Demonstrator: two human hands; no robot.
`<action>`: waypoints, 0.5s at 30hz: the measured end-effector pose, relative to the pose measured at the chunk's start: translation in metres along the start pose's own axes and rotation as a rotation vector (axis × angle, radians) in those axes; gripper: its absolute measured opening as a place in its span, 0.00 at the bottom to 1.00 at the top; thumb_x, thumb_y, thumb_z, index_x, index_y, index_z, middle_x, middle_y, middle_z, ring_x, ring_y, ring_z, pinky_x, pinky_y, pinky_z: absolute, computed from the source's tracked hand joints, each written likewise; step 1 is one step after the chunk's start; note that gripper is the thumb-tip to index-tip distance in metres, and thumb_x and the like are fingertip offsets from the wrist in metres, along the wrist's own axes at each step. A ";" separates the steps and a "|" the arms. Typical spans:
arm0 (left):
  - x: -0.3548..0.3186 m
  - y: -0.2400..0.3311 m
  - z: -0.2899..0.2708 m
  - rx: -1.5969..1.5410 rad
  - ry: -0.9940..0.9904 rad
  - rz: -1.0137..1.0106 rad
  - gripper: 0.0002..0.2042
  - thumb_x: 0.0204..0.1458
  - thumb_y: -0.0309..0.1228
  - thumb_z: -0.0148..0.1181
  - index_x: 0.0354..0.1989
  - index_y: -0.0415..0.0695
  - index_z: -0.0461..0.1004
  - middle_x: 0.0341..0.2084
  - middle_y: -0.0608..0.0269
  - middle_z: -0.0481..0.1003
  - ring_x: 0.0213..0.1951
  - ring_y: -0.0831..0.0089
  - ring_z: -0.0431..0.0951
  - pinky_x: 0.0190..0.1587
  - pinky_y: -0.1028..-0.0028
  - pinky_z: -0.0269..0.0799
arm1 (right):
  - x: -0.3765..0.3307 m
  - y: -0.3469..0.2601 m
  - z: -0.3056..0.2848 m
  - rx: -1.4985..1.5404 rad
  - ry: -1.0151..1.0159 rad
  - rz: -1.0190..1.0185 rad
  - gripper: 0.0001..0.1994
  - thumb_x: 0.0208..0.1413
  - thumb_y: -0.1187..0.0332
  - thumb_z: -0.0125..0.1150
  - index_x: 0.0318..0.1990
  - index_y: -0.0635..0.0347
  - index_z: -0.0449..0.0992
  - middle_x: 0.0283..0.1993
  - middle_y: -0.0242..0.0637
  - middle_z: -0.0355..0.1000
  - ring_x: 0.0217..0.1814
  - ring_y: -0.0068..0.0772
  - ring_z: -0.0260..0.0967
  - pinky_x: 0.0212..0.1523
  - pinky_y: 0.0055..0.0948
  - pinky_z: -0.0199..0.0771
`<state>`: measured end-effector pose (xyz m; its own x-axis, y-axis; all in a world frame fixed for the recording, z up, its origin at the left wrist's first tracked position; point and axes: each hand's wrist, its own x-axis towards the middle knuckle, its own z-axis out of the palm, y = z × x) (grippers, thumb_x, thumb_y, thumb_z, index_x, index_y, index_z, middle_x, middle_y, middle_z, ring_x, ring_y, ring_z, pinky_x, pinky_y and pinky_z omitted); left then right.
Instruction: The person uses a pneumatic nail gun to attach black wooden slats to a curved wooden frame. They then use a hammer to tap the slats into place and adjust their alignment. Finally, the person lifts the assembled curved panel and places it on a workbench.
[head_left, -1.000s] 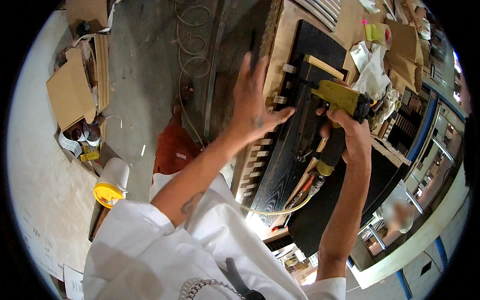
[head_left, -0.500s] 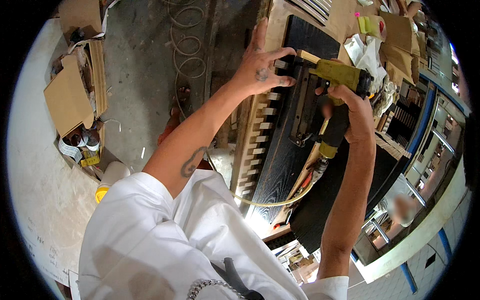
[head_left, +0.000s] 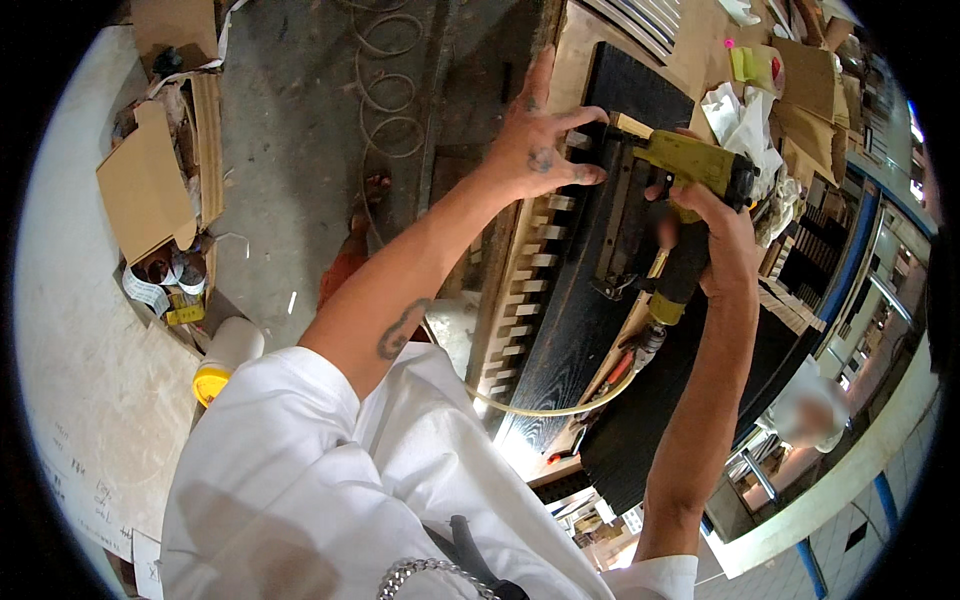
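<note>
Right hand (head_left: 730, 235) wrapped round a nail gun (head_left: 690, 158) over the black board (head_left: 560, 370), left hand (head_left: 535, 150) fingers wide at its left edge.

The nail gun (head_left: 688, 158) is yellow and black.

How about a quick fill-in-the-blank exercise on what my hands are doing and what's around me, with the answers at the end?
1. The person's ____ hand grips the yellow-green tool.
2. The other hand, spread open, reaches over the edge of a long board coloured ____.
3. The rim of the white bucket is coloured ____.
4. The person's shirt is coloured ____.

Missing words: right; black; yellow; white.
</note>
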<state>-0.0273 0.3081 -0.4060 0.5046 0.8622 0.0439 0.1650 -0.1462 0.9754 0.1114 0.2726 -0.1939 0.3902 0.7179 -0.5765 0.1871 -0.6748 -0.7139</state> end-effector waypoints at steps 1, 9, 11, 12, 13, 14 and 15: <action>0.000 0.001 0.000 -0.005 -0.009 -0.020 0.31 0.37 0.54 0.77 0.55 0.71 0.77 0.76 0.53 0.28 0.75 0.46 0.31 0.72 0.43 0.47 | 0.000 0.000 0.001 0.009 0.002 -0.005 0.27 0.48 0.74 0.58 0.60 0.67 0.70 0.38 0.44 0.78 0.33 0.29 0.76 0.19 0.24 0.69; 0.000 0.003 -0.002 0.019 -0.017 -0.033 0.31 0.37 0.54 0.77 0.55 0.73 0.76 0.75 0.52 0.28 0.75 0.46 0.32 0.72 0.44 0.48 | 0.002 0.000 0.001 0.017 -0.011 -0.012 0.28 0.48 0.74 0.58 0.61 0.67 0.69 0.35 0.44 0.78 0.20 0.26 0.69 0.19 0.24 0.68; -0.001 0.003 -0.002 0.009 -0.014 -0.039 0.32 0.37 0.53 0.78 0.55 0.72 0.76 0.75 0.52 0.28 0.75 0.45 0.33 0.72 0.44 0.48 | 0.001 -0.001 0.002 0.000 -0.006 -0.002 0.28 0.48 0.74 0.58 0.61 0.66 0.69 0.34 0.43 0.78 0.20 0.27 0.69 0.20 0.25 0.68; -0.001 0.005 -0.001 0.005 -0.015 -0.037 0.32 0.36 0.53 0.78 0.56 0.72 0.75 0.75 0.52 0.28 0.75 0.45 0.33 0.72 0.43 0.48 | 0.000 -0.002 0.002 -0.005 0.001 0.002 0.28 0.48 0.74 0.58 0.62 0.66 0.69 0.34 0.43 0.78 0.20 0.27 0.69 0.21 0.25 0.68; -0.001 0.006 -0.001 -0.010 -0.025 -0.053 0.33 0.36 0.52 0.79 0.56 0.71 0.75 0.75 0.52 0.29 0.75 0.44 0.33 0.72 0.44 0.49 | -0.002 -0.003 0.002 -0.015 0.013 0.014 0.26 0.48 0.74 0.58 0.59 0.65 0.71 0.34 0.43 0.78 0.21 0.27 0.70 0.21 0.25 0.68; -0.002 0.008 -0.001 -0.023 -0.037 -0.068 0.33 0.36 0.52 0.79 0.55 0.71 0.75 0.75 0.51 0.30 0.75 0.44 0.34 0.72 0.44 0.49 | -0.003 -0.004 0.003 -0.024 0.026 0.027 0.25 0.48 0.73 0.59 0.57 0.65 0.73 0.33 0.42 0.78 0.21 0.28 0.70 0.22 0.25 0.69; -0.003 0.008 -0.003 -0.030 -0.047 -0.082 0.33 0.35 0.52 0.79 0.55 0.70 0.75 0.75 0.51 0.30 0.75 0.43 0.35 0.72 0.44 0.49 | -0.002 -0.006 0.004 -0.027 0.035 0.035 0.23 0.49 0.73 0.59 0.55 0.65 0.74 0.33 0.42 0.78 0.21 0.28 0.70 0.22 0.25 0.69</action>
<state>-0.0301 0.3063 -0.3975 0.5302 0.8467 -0.0457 0.1823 -0.0611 0.9813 0.1058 0.2755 -0.1898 0.4286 0.6873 -0.5864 0.1965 -0.7044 -0.6821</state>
